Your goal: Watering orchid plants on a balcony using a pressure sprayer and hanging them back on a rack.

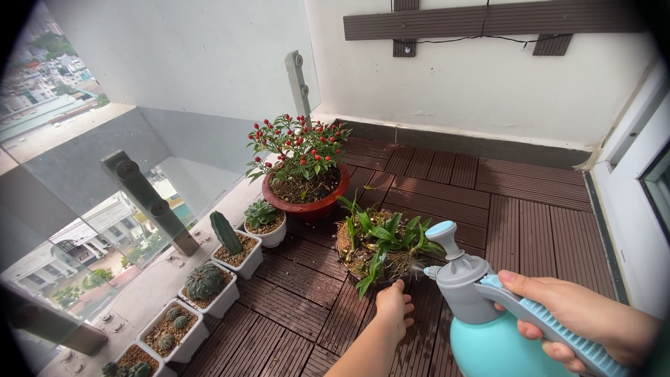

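My right hand (pixel 583 318) grips the handle of a light blue pump spray bottle (pixel 481 321) at the lower right, its nozzle pointing left at a leafy green plant in a round mossy pot (pixel 380 244). My left hand (pixel 392 307) reaches down to the near edge of that pot, fingers curled and touching it. Behind stands a red bowl pot (pixel 307 202) holding a plant with small red berries.
Along the glass balcony railing (pixel 146 202) on the left sit several white square pots with cacti and succulents (pixel 230 255). The floor is dark brown decking tiles (pixel 537 223). A white wall runs at the back, a window frame at the right.
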